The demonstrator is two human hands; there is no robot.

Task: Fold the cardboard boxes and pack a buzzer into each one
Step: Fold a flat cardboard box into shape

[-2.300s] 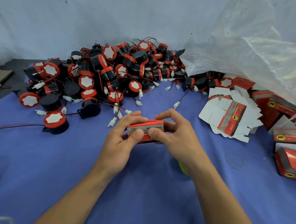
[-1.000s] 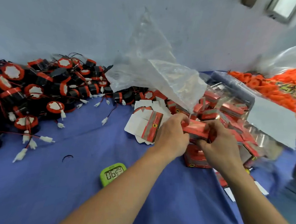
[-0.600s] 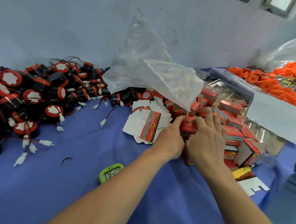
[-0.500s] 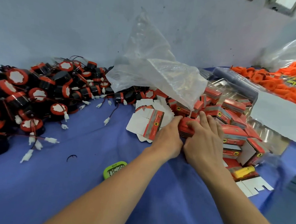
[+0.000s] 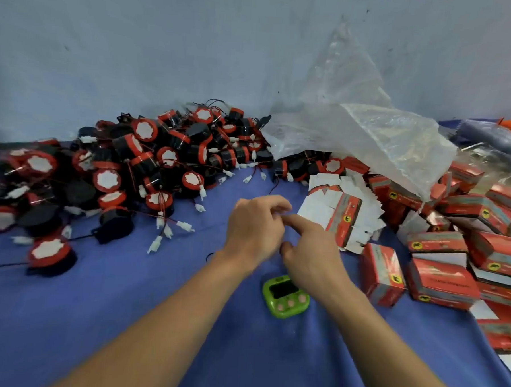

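both hands are held low over the blue cloth (image 5: pixel 153 321), in the middle, close side by side. the left hand (image 5: pixel 255 226) is seen with its fingers loosely bent, and nothing is seen in it. the right hand (image 5: pixel 310 255) is seen with its first finger stretched out toward the left hand and its other fingers bent. nothing is held by it either. the hands are a little blurred.

a big heap of black and red buzzers (image 5: pixel 149 170) with thin wires and white plugs is piled on the left, well apart from the hands. a stack of flat boxes (image 5: pixel 340 215), not yet folded, is laid just past the right hand's fingers. many folded boxes (image 5: pixel 442 280), red with a small yellow mark, are heaped on the right. one red box (image 5: pixel 381 274) is stood on its end at the near edge of that heap.

a green timer (image 5: pixel 286 295) is laid on the cloth, partly hidden under the right wrist. a clear plastic bag (image 5: pixel 364 131) is draped over the far boxes.
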